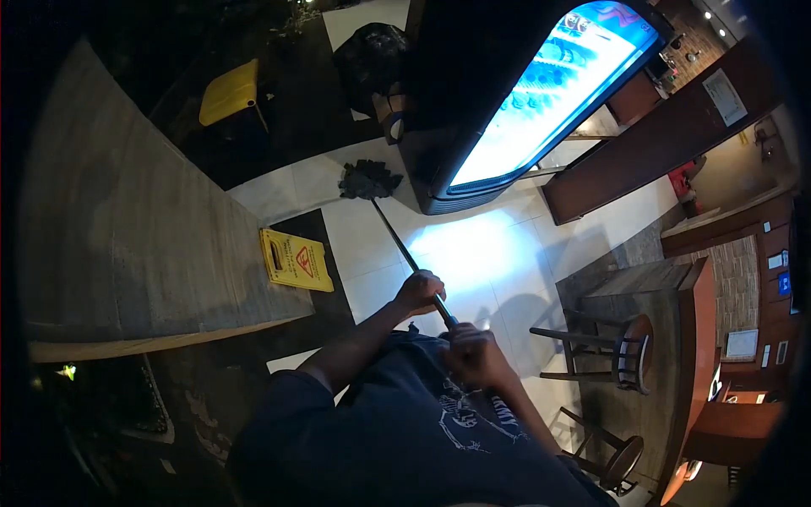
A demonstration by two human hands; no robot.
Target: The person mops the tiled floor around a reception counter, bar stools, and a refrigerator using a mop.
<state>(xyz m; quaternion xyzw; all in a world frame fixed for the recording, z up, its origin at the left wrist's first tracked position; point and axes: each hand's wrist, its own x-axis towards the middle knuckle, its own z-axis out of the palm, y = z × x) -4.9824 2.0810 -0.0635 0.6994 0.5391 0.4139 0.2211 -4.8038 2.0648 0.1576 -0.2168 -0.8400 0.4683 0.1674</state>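
Note:
A mop with a long dark pole (394, 234) reaches forward from my body, and its dark, ragged mop head (369, 180) lies spread on the pale floor tiles. My left hand (420, 291) is wrapped round the pole, farther down toward the mop head. Close to my chest, my right hand (473, 351) grips the upper end of the same pole. The mop head rests between a wooden-looking counter wall on the left and a lit drinks fridge on the right.
A yellow wet-floor sign (297, 261) stands beside the left panelled wall (152, 228). The glass-fronted drinks fridge (549, 93) glows at the upper right. Bar stools (629, 355) stand by a counter (688, 363). A yellow-lidded bin (231, 93) and a black bag (372, 63) are farther ahead.

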